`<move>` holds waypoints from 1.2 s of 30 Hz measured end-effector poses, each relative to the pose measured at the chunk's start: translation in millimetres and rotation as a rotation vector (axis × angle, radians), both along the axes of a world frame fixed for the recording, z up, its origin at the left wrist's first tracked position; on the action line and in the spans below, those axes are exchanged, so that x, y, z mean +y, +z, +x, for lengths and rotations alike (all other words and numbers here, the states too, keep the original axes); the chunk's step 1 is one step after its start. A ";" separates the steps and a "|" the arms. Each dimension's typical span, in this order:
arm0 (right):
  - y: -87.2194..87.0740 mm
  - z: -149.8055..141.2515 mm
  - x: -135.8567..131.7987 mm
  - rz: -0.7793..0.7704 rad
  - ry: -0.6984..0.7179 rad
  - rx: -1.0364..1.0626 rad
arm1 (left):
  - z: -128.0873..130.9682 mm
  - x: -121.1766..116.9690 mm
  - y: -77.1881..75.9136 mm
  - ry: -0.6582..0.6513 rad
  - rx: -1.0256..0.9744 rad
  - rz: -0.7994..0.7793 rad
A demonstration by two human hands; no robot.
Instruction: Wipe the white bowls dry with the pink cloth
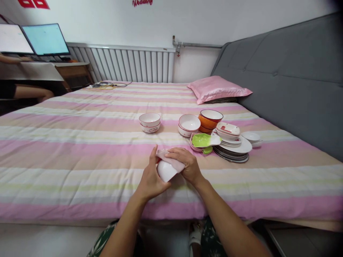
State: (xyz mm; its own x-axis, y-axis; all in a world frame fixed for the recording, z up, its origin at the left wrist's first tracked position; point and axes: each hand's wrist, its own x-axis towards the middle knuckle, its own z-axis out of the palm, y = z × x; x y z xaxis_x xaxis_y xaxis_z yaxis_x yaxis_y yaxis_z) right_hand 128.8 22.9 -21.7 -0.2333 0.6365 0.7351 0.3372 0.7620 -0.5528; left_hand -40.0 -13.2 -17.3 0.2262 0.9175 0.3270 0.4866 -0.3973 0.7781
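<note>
Your left hand (152, 178) and right hand (189, 166) are bare, and so are both forearms (227, 217), slim and narrowing towards the wrists. Over your legs you wear a loose-looking, dark green garment (103, 241) printed with pale, pointed leaf shapes; its cut is hard to tell. On the right, its cloth looks almost black between the leaves. Lower down, you have whitish footwear (196, 237) on, too shadowed to show its type.
</note>
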 end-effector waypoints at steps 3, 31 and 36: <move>-2.8 0.1 3.7 -0.071 0.000 0.052 | -0.8 0.8 -1.0 0.003 -0.006 0.000; -54.1 -2.9 33.0 -0.503 -0.004 0.224 | -10.4 2.0 -0.3 0.064 0.077 0.009; -37.8 -5.3 18.2 -0.449 -0.086 0.192 | -10.9 -1.8 0.8 0.063 0.084 0.056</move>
State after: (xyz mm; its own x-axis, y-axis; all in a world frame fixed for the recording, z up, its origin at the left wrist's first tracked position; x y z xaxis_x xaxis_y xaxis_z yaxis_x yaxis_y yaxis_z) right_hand 123.5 41.1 -59.4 -0.0536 0.9113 0.4083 0.2484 0.4082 -0.8785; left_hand -50.9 -15.0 -16.5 0.1976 0.9115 0.3606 0.5747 -0.4057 0.7107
